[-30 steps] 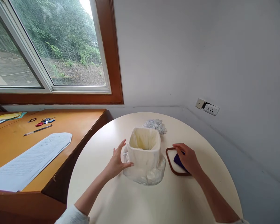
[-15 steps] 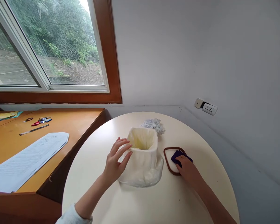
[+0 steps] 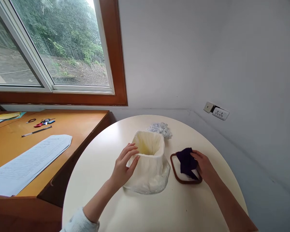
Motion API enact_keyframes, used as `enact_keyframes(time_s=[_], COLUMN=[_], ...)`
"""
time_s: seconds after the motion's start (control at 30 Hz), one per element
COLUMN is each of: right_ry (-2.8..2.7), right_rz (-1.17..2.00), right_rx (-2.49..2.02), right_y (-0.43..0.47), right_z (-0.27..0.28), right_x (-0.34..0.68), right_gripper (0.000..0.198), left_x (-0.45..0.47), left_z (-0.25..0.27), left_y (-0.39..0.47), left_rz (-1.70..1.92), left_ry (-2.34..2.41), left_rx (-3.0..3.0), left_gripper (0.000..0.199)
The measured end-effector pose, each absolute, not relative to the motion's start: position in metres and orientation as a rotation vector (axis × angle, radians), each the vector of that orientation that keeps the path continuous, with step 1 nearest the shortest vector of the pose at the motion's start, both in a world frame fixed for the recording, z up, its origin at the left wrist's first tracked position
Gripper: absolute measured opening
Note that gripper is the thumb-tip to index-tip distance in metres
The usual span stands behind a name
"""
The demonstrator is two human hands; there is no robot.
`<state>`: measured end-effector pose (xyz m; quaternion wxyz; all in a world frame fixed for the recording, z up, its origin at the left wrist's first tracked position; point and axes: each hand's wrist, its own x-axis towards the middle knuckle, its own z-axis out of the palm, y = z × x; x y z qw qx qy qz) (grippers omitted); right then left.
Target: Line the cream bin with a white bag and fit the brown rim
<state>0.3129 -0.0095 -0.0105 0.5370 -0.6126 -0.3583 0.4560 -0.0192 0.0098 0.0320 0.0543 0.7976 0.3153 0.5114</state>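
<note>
A small bin (image 3: 148,170) lined with a whitish plastic bag stands on the round table, the bag's loose edge spreading around its base. At the bin's left rim is my left hand (image 3: 124,164), fingers apart and curved, the fingertips at or very near the rim. To the right lies a brown rounded-square ring (image 3: 174,170), flat on the tabletop. Over it hangs a dark purple cloth (image 3: 187,162), unfolded and drooping, pinched at its upper right edge by my right hand (image 3: 204,166). Part of the ring is hidden behind the cloth and hand.
A crumpled pale grey bundle (image 3: 160,129) sits behind the bin on the round cream table (image 3: 99,167). On the wooden desk (image 3: 87,122) at left are papers (image 3: 36,161), a pen (image 3: 36,131) and keys (image 3: 44,122). A wall socket (image 3: 220,113) is at right.
My right hand has shifted right and up with the purple cloth, which was bunched under the fingers and now hangs opened out. My left hand has stayed by the bin's rim.
</note>
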Motion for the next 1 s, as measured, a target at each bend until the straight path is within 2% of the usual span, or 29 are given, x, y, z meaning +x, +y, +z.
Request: enact_keyframes(time_s=[0.1,0.23,0.47,0.73,1.0], right_ry=[-0.581,-0.526,-0.933,-1.015,-1.101], right_rz=[1.265,1.379,1.205,1.110,1.255], right_rx=[-1.313,-1.255,-1.388,-1.603,-1.376], right_y=[0.008,0.033,0.072,0.110,0.112], right_z=[-0.013,-0.012,0.015,0.019,0.073], right_x=[0.319,0.324,0.340,0.354,0.336], right_gripper=[0.016,0.011,0.031,0.021,0.026], left_x=[-0.017,-0.016,-0.015,-0.013,-0.013], left_z=[0.030,0.027,0.025,0.026,0.025], left_y=[0.010,0.010,0.010,0.011,0.010], left_rz=[1.566,1.574,1.584,1.606,1.615], left_ry=[0.970,0.975,0.960,0.966,0.981], left_rx=[2.398,2.373,2.364,2.353,2.356], left_gripper=[0.028,0.028,0.029,0.028,0.028])
